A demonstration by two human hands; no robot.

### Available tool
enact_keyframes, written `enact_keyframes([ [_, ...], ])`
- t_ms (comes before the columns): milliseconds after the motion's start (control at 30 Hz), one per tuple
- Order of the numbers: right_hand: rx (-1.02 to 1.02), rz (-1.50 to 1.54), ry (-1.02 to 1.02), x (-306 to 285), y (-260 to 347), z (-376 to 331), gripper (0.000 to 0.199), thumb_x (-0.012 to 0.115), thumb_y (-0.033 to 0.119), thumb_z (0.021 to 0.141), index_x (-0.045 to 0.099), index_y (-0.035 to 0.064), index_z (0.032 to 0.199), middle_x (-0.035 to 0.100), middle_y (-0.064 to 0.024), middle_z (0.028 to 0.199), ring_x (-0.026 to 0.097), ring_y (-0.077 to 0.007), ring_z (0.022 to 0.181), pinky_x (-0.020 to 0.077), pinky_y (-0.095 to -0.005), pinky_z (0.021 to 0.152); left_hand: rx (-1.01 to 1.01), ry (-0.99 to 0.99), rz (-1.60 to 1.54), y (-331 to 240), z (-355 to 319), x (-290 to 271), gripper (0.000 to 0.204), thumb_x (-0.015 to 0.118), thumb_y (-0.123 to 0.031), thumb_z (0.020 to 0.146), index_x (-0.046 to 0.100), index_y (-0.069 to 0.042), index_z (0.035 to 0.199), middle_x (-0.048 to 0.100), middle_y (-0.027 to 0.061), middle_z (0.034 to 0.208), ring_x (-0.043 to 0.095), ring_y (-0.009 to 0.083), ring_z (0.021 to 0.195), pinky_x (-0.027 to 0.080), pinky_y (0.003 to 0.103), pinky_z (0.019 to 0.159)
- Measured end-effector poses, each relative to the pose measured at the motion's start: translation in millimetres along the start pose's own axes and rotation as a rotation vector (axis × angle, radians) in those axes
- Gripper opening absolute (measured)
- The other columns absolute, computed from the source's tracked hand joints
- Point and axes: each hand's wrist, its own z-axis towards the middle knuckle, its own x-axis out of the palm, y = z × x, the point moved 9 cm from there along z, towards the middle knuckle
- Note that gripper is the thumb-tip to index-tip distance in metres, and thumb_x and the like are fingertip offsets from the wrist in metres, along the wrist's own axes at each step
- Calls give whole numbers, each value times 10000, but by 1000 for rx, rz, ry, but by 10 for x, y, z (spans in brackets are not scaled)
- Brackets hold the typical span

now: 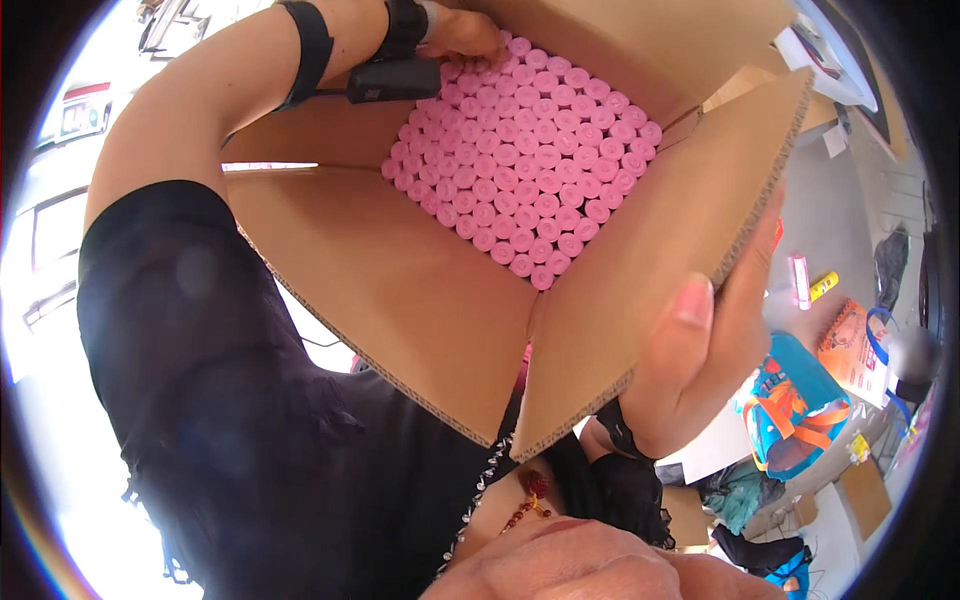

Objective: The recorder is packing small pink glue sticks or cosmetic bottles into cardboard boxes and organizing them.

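A cardboard box [380,285] stands in front of me with its flaps raised. Tight rows of pink round-topped pieces [520,150] fill it, with small dark gaps between some of them; their lower parts are hidden. My left hand [468,36] reaches over the far left side, its fingers bent down and close together against the pieces in the far corner. What those fingers hold, if anything, is hidden. On the near right, my right hand [690,350] grips a box flap [650,260], thumb on the inner face and the other fingers behind it.
To the right are a teal bag [800,440] with orange ribbon, an orange-and-white printed packet [852,345], and a pink tube [799,280] beside a yellow one [824,287]. A black device [395,80] is strapped to my left forearm.
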Motion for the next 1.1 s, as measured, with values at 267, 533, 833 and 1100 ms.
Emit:
enact_keyframes([
  [267, 32, -20, 53, 75, 50, -7, 633, 393, 232, 928, 372, -50, 1495, 695, -153, 1044, 632, -177, 819, 491, -276, 719, -88, -35, 8, -69, -263, -10, 195, 501, -182, 960, 626, -87, 844, 556, 44, 753, 494, 151, 631, 431, 332, 572],
  [533, 56, -89, 105, 47, 150, 10, 618, 403, 179, 922, 369, -51, 1494, 685, -123, 924, 581, -150, 708, 457, -271, 632, 232, 213, -125, -14, 412, -46, 143, 526, -138, 916, 646, -92, 854, 613, 48, 767, 552, 150, 646, 451, 322, 565],
  [833, 88, -150, 140, 65, 164, 29, 614, 414, 176, 922, 368, -49, 1492, 665, -150, 891, 577, -173, 707, 449, -288, 654, 106, -65, -184, 228, 761, -197, 243, 589, -286, 959, 686, -69, 914, 663, 38, 731, 623, 154, 607, 514, 305, 579],
  [1100, 109, -72, 103, -1, 99, 1, 609, 411, 188, 928, 381, -45, 1489, 675, -121, 936, 549, -159, 697, 437, -290, 637, 54, 115, 454, -230, -284, 201, 149, 564, -107, 857, 692, -74, 925, 670, 64, 807, 638, 172, 727, 516, 322, 607],
])
